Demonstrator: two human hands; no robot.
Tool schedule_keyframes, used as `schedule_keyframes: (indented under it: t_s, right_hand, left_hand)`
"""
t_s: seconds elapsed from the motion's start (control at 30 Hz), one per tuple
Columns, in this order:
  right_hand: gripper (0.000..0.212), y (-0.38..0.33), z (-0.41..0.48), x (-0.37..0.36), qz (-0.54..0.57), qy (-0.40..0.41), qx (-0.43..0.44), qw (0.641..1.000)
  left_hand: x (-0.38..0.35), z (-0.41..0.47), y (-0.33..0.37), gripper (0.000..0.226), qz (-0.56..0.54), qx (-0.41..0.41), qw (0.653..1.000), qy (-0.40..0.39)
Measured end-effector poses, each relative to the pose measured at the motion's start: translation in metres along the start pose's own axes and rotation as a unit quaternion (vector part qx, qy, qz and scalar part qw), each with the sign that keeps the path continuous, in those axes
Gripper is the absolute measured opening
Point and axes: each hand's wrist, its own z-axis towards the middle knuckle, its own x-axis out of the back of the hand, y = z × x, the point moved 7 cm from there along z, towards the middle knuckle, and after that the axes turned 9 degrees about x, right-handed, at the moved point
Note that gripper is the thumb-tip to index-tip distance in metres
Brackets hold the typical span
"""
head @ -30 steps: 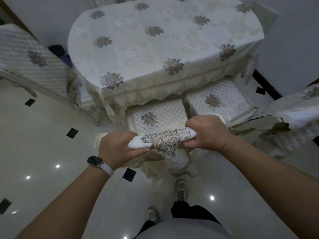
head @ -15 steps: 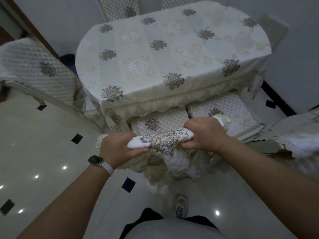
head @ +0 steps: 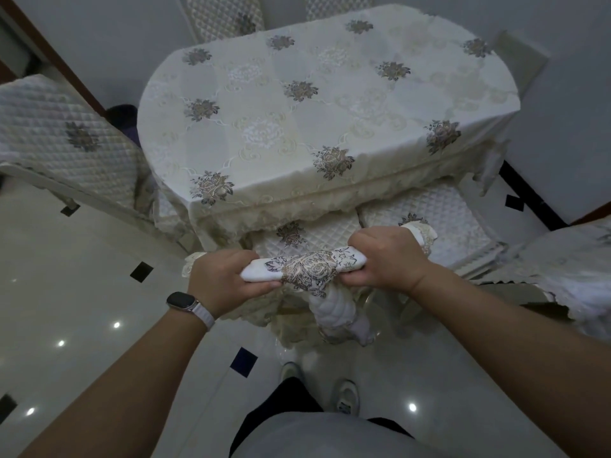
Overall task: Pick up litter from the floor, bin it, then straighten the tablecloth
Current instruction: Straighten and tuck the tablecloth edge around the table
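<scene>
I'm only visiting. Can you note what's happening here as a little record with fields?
Left hand: grips the left end of the chair back
Right hand: grips its right end
Chair back: white cover with floral embroidery, facing the table
Tablecloth: cream with flower motifs, lace edge hanging over the quilted seat cushion
Watch: on the left wrist
Floor: glossy pale tiles with small dark squares

The tablecloth (head: 297,104) is cloth with a soft sheen, lace-edged; chair cushions (head: 439,219) quilted fabric; floor (head: 82,292) glossy polished tile.
</scene>
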Motion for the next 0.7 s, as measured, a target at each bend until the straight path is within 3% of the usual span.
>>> schedule_keyframes:
  t_s: [0.27, 0.7]
  right_hand:
    - [0.048, 0.021, 0.032, -0.008, -0.016, -0.005, -0.007, 1.0]
    - [0.05, 0.017, 0.07, -0.018, -0.025, 0.031, -0.001, 0.999]
  left_hand:
    - [0.002, 0.036, -0.016, 0.054, -0.006, -0.002, 1.0, 0.008]
    - [0.016, 0.068, -0.051, 0.069, -0.017, -0.019, 0.999, 0.019]
